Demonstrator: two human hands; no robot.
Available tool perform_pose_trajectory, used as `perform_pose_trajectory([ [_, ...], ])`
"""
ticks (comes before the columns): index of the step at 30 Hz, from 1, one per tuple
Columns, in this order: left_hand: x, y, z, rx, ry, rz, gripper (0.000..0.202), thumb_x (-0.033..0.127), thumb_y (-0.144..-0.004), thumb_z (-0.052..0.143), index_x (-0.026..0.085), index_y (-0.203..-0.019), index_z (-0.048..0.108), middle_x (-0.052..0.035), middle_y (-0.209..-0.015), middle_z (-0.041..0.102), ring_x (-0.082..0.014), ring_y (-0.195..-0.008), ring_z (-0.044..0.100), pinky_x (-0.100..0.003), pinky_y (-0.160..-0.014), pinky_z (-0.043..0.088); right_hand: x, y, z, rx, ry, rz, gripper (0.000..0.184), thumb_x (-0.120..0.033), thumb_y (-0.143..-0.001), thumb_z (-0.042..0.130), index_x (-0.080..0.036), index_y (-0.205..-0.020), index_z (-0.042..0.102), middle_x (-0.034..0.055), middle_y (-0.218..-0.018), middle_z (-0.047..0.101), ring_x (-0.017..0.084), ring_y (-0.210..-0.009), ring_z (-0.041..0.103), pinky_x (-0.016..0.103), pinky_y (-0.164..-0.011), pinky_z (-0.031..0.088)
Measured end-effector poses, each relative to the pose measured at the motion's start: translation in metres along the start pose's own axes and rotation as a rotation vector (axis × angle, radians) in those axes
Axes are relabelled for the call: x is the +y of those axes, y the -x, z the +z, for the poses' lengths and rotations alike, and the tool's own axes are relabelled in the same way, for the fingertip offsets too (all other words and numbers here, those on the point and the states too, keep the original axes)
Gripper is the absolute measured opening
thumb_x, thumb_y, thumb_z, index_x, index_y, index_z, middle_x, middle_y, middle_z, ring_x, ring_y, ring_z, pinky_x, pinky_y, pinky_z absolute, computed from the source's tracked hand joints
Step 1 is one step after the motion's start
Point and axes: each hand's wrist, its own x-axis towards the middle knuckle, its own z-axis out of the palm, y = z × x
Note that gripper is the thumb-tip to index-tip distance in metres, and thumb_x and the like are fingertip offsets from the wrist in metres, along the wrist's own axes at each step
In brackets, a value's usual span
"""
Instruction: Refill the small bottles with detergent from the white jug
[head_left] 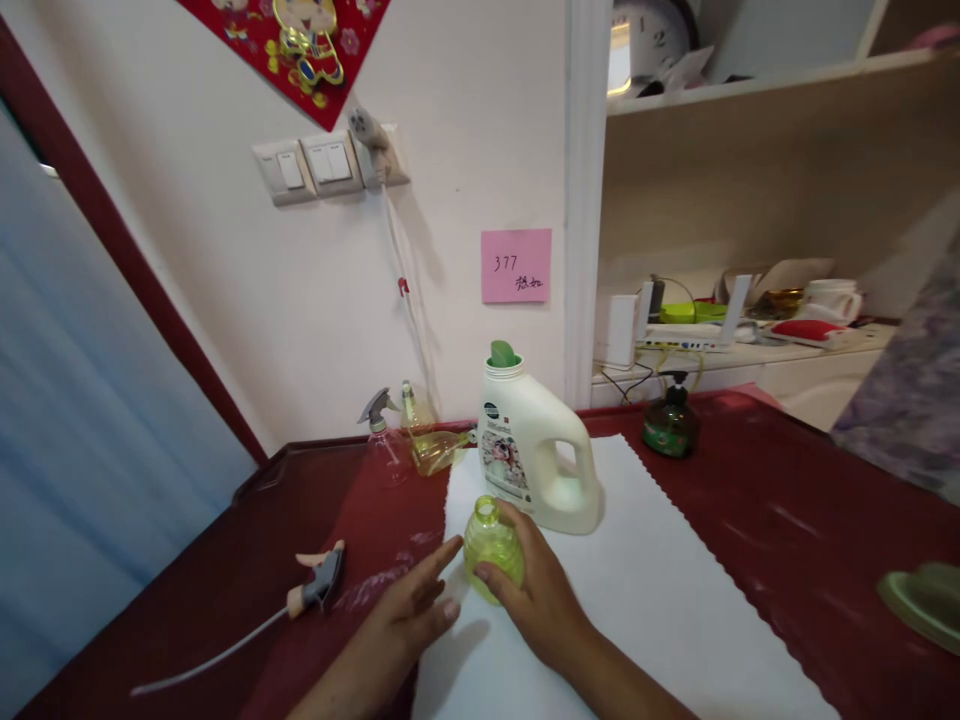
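My right hand (pixel 544 590) is wrapped round a yellow-green see-through bottle (pixel 491 552) with an open neck, upright over the white sheet (pixel 637 590). Just left of the bottle, my left hand (pixel 409 615) has its fingers stretched out and holds nothing. Whether a fingertip touches the bottle is hard to tell. Right behind stands a large pale detergent jug (pixel 536 450) with a handle and a green spout at its uncapped mouth. A grey and peach spray trigger head (pixel 319 580) with a long tube lies on the red table to the left.
Against the wall stand a clear spray bottle (pixel 388 450) and a small yellowish bottle (pixel 412 408); another yellowish bottle (pixel 439 452) lies on its side. A dark pump bottle (pixel 671 418) stands back right. A pale green object (pixel 926 600) sits at the right edge. Shelves hold a white router (pixel 686 335).
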Motion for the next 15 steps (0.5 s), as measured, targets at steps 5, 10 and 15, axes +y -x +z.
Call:
perform_pose_trajectory([
  [5, 0.006, 0.033, -0.012, 0.264, -0.076, -0.029, 0.060, 0.070, -0.088, 0.061, 0.023, -0.122, 0.077, -0.0109, -0.137, 0.071, -0.0353, -0.135, 0.058, -0.051, -0.121, 0.037, 0.003, 0.002, -0.001, -0.020, 0.029, 0.017, 0.065, -0.044, -0.090, 0.059, -0.021, -0.148, 0.040, 0.0139, -0.150, 0.052, 0.032, -0.140, 0.047, 0.057, -0.118, 0.035],
  [10, 0.020, 0.054, -0.049, 0.494, -0.346, 0.032, 0.065, 0.079, -0.081, 0.059, 0.021, -0.094, 0.084, -0.0106, -0.101, 0.083, -0.0357, -0.103, 0.074, -0.048, -0.102, 0.054, 0.004, 0.003, -0.002, -0.028, 0.044, 0.044, 0.065, -0.049, -0.091, 0.059, -0.025, -0.149, 0.040, 0.0117, -0.151, 0.052, 0.033, -0.140, 0.047, 0.058, -0.117, 0.036],
  [15, 0.022, 0.067, -0.092, 0.666, -0.668, 0.074, 0.055, 0.069, -0.084, 0.058, 0.019, -0.070, 0.077, -0.0043, -0.072, 0.076, -0.0241, -0.072, 0.069, -0.028, -0.064, 0.052, 0.007, 0.004, -0.001, -0.025, 0.060, 0.031, 0.064, -0.052, -0.093, 0.058, -0.027, -0.149, 0.039, 0.0111, -0.151, 0.053, 0.032, -0.139, 0.049, 0.059, -0.116, 0.038],
])
